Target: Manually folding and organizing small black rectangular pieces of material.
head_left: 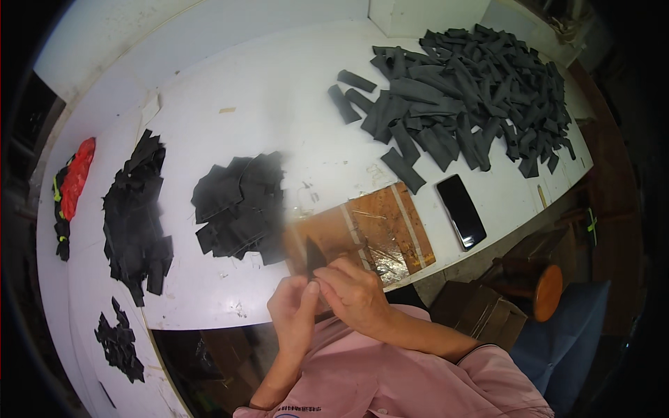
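Note:
Both hands meet close to my chest, just in front of the white table's [279, 90] near edge. My left hand [294, 306] and my right hand [355, 292] together pinch a small dark piece of fabric [313, 256], whose pointed end sticks up above the fingers. Right behind the hands lies a brown wooden board [390, 226] with pale strips across it. A heap of flat black fabric pieces [240, 205] sits just left of the board.
A big pile of dark grey fabric strips [463, 94] fills the table's far right. A black phone [460, 211] lies beside the board. More black pieces [136, 216] [120, 340] lie at the left, with a red bag [75, 177]. Cardboard box [481, 313] and round wooden stool [536, 282] stand below right.

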Available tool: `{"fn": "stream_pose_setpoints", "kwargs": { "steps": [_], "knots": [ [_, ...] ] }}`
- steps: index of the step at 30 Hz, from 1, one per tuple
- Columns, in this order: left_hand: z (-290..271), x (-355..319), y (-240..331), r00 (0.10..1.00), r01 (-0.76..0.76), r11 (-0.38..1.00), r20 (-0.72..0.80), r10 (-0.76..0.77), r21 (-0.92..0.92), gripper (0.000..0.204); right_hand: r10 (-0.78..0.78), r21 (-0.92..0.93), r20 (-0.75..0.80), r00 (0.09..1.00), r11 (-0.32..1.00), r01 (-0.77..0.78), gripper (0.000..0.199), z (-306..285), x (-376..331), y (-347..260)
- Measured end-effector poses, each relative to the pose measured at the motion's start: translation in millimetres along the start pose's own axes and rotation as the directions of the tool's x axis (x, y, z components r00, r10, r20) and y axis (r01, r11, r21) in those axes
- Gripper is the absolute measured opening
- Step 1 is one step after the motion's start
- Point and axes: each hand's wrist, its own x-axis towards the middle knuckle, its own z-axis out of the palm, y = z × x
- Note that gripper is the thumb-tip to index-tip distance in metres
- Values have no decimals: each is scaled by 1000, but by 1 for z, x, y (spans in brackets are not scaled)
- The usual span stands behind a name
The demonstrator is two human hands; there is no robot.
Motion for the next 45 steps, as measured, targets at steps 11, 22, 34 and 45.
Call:
{"fn": "stream_pose_setpoints", "kwargs": {
  "steps": [11, 22, 34, 45],
  "knots": [
    [4, 11, -17, 961, -85, 992, -255, 105, 89, 9, -23, -248, 160, 987, 967, 63, 14, 16, -5, 15],
    [-11, 11, -16, 998, -17, 980, 55, 29, -197, 22, 434, 601, 770, 468, -244, -761, 5, 3, -5, 15],
    [-5, -3, 11, 988, 82, 914, 153, -22, -398, 25, 519, 694, 588, 620, 69, -716, 12, -3, -15, 12],
    [13, -20, 28, 978, -143, 990, 155, 143, -7, 21, 287, 703, 236, 929, 609, -366, 5, -36, -4, 1]
  ]
}}
